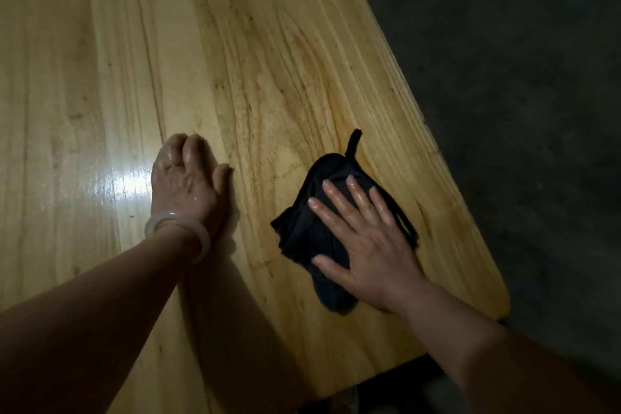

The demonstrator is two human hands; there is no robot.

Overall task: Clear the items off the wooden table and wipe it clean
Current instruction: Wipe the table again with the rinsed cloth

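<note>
A pale wooden table (255, 44) fills most of the head view. A dark crumpled cloth (302, 239) lies on it near the right edge. My right hand (363, 239) presses flat on the cloth with its fingers spread and straight. My left hand (184, 178) rests on the bare wood to the left of the cloth, its fingers bent under at the knuckles and holding nothing. A white bangle sits on the left wrist. The wood shines wet around the left hand.
The table's right edge (447, 158) runs diagonally from the top to a rounded corner at the lower right. Beyond it lies a dark grey floor (537, 77). No other objects show on the tabletop.
</note>
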